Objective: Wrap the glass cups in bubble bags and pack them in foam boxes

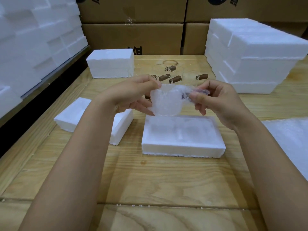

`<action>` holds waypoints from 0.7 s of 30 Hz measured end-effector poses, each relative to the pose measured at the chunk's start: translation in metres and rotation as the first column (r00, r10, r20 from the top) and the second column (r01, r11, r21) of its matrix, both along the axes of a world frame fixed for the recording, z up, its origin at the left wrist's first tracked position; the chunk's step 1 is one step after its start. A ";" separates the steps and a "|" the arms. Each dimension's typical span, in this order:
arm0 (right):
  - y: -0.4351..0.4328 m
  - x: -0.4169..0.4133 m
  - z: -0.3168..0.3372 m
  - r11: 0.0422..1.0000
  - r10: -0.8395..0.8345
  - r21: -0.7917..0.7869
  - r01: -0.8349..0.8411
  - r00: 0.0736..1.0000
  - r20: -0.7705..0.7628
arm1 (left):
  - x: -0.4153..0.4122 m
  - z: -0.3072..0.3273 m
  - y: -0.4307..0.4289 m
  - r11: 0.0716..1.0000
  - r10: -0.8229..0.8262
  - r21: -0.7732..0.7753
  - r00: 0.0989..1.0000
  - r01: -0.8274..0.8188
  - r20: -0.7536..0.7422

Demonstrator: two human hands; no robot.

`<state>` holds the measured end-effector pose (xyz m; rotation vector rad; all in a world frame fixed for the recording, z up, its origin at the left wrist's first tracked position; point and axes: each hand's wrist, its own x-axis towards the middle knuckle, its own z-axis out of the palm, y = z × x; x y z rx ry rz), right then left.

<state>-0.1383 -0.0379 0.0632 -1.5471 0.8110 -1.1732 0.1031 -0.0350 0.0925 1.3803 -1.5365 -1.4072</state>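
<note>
Where the far left edge of the wooden table [150,180] runs back, a wall of white foam blocks [33,39] is stacked high. Near it lies a flat foam piece [73,114], partly hidden by the left forearm, and farther back stands a closed foam box [110,64] in front of brown cardboard cartons [133,35].

The left forearm rises from the lower left corner toward the middle, with the wrist bent slightly inward. The left hand [131,95] pinches the upper left edge of the bubble bag [168,100] between thumb and forefinger, while its other fingers curl under the bag's side. The bag is held in the air between both hands, and a glass cup shows through it. Behind it, several unwrapped glass cups [175,79] with brown handles stand on the table. Just below the bag lies an open foam box [183,137] with two shallow recesses; whether the bag touches its far rim cannot be told.

The right hand [216,100] mirrors the left. Its thumb and forefinger pinch the bag's upper right edge, its remaining fingers are curled loosely below, and its forearm slants down to the lower right. Beyond it rises a stack of foam boxes [250,55], and bubble sheets [290,139] lie at the right edge.
</note>
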 end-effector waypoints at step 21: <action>0.012 -0.003 -0.010 0.982 0.183 0.121 -0.144 0.874 -0.449 | -0.012 0.001 0.015 0.992 -0.113 -0.008 0.907 0.127 0.405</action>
